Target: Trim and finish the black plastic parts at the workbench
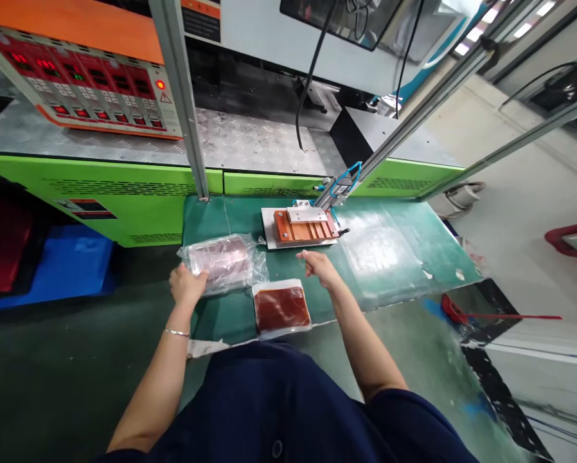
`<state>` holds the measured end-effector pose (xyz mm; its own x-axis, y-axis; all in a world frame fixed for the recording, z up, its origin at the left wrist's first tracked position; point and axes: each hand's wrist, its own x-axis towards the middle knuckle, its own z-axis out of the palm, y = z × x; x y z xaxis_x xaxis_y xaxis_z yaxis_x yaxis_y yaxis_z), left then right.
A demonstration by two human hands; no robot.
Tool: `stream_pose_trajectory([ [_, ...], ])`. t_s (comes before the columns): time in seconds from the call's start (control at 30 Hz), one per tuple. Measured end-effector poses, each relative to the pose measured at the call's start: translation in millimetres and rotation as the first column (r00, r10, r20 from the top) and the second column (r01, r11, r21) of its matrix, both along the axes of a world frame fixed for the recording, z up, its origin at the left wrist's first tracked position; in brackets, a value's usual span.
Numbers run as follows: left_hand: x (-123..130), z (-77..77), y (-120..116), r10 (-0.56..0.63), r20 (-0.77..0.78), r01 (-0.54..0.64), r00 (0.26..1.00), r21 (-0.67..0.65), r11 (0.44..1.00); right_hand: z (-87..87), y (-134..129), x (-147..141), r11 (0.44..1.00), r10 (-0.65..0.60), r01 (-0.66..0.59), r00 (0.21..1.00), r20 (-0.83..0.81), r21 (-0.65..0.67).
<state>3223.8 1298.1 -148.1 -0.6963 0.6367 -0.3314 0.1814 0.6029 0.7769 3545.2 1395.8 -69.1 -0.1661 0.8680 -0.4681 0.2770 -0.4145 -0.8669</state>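
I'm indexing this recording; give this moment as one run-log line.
left hand: touching clear plastic bag | right hand: near copper-coloured block, grasp unclear | pale-edged brown sheet: on green tabletop

In the middle of the frame, a clear, glossy plastic bag [225,260] shows pinkish-brown through whitish glare, and a reddish-brown sheet [283,308] bears a whitish border; both lie on a teal-green worktop [327,305]. Just above, a copper-orange block [288,230] has parallel grooves. At upper left, the orange-topped control box [76,22] glows with red and green digits. The lime-green cabinet [144,218] carries rows of dark slots, beneath grey metal plating [259,145] with a raised tread pattern. The garment [269,399] at bottom is navy.
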Motion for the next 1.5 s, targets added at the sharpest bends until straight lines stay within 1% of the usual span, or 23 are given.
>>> stream_pose_trajectory([
  [0.07,29,14.1,-6,-0.025,-0.143,0.038,0.989,0.087,0.995,-11.1,-23,-2,0.997,0.068,-0.069,0.997,-0.027,-0.032],
  [0.1,48,20.7,-9,-0.09,-0.106,0.105,0.99,0.136,0.985,-15.6,-34,-5,0.994,0.101,-0.103,0.993,-0.056,-0.043],
  [0.13,69,26.3,-11,-0.204,0.012,0.199,0.979,0.176,0.964,-19.3,-44,-9,0.99,0.129,-0.133,0.988,-0.089,-0.048],
  [0.17,91,30.1,-13,-0.347,0.194,0.306,0.917,0.215,0.928,-22.0,-52,-12,0.986,0.153,-0.159,0.981,-0.118,-0.049],
  [0.2,113,32.0,-15,-0.453,0.37,0.381,0.811,0.253,0.889,-23.7,-60,-16,0.982,0.174,-0.182,0.974,-0.143,-0.046],
  [0.23,133,31.8,-16,-0.502,0.498,0.417,0.707,0.279,0.865,-24.4,-66,-18,0.978,0.197,-0.206,0.967,-0.159,-0.04],
  [0.27,150,29.7,-17,-0.505,0.567,0.421,0.651,0.285,0.861,-24.0,-71,-20,0.975,0.211,-0.219,0.963,-0.167,-0.033],
  [0.33,173,21.9,-21,-0.454,0.601,0.385,0.658,0.25,0.888,-20.8,-76,-17,0.984,0.169,-0.175,0.97,-0.176,-0.021],
  [0.47,182,8.9,-30,-0.339,0.475,0.304,0.812,0.153,0.94,-11.4,-77,4,0.991,-0.048,0.003,0.941,-0.335,-0.135],
  [0.53,180,11.7,-33,-0.305,0.376,0.272,0.875,0.139,0.952,-11.1,-79,16,0.956,-0.032,-0.096,0.906,-0.423,-0.278],
  [0.6,180,21.6,-33,-0.3,0.282,0.261,0.911,0.17,0.95,-15.8,-84,25,0.865,0.065,-0.286,0.878,-0.473,-0.412],
  [0.67,185,34.8,-32,-0.386,0.151,0.342,0.91,0.252,0.905,-23.5,-91,31,0.724,0.193,-0.474,0.837,-0.512,-0.502],
  [0.7,189,40.9,-31,-0.458,0.069,0.42,0.886,0.296,0.858,-27.4,-95,34,0.664,0.256,-0.543,0.811,-0.526,-0.514],
  [0.73,193,45.8,-30,-0.54,-0.017,0.515,0.841,0.328,0.792,-30.8,-98,37,0.636,0.316,-0.586,0.792,-0.523,-0.503],
  [0.77,199,49.0,-29,-0.621,-0.095,0.612,0.778,0.339,0.715,-33.7,-102,41,0.644,0.372,-0.599,0.789,-0.489,-0.476],
  [0.87,213,46.4,-25,-0.831,-0.162,0.839,0.532,0.233,0.492,-41.2,-109,63,0.797,0.453,-0.505,0.862,-0.225,-0.33],
  [0.93,215,36.3,-17,-0.915,-0.127,0.923,0.384,0.083,0.376,-49.8,-117,84,0.888,0.405,-0.393,0.914,0.002,-0.24],
  [0.97,212,29.7,-11,-0.933,-0.112,0.94,0.341,0.011,0.342,-55.9,-123,95,0.92,0.353,-0.327,0.931,0.094,-0.214],
  [1.03,203,15.8,7,-0.939,-0.11,0.936,0.325,-0.106,0.337,-71.4,-138,109,0.966,0.181,-0.145,0.97,0.162,-0.212],
  [1.1,191,2.8,29,-0.933,-0.117,0.913,0.34,-0.197,0.358,-88.0,-155,112,0.964,-0.018,0.045,0.995,0.103,-0.263],
  [1.17,181,-7.1,49,-0.947,-0.087,0.902,0.31,-0.289,0.322,-101.9,-168,101,0.935,-0.176,0.172,0.984,0.014,-0.309],
  [1.33,176,-13.9,70,-0.992,0.023,0.904,0.127,-0.413,0.106,-117.3,-176,63,0.889,-0.383,0.35,0.922,-0.059,-0.296],
  [1.5,180,-12.1,75,-0.995,0.1,0.899,0.014,-0.438,-0.031,-118.8,-173,49,0.834,-0.506,0.473,0.861,-0.05,-0.286],
])
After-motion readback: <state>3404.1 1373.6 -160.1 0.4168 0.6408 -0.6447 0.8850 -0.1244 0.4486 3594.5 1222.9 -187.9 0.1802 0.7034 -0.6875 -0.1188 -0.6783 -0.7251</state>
